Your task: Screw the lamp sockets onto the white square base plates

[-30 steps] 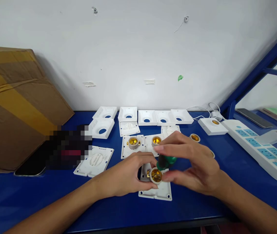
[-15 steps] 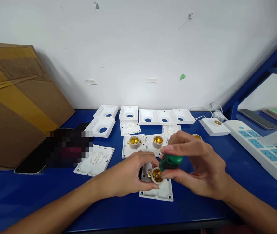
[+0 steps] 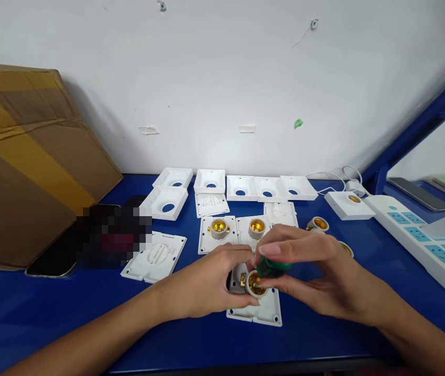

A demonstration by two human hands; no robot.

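Near the desk's [image 3: 50, 318] front edge, the left hand [image 3: 210, 284] pinches a lamp socket [image 3: 254, 284] onto its white base plate [image 3: 257, 312]. The right hand [image 3: 324, 284] pinches a green screwdriver [image 3: 271, 266], tip hidden, probably inside the socket. Best held upright, plate flat.

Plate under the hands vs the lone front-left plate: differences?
The plate under the hands carries a brass-lined socket; the front-left plate shows only a bare moulded centre. The first is steadied by the left hand, with the right hand holding a green-handled tool at it; the second lies untouched. Both are white, square, flat on the blue table.
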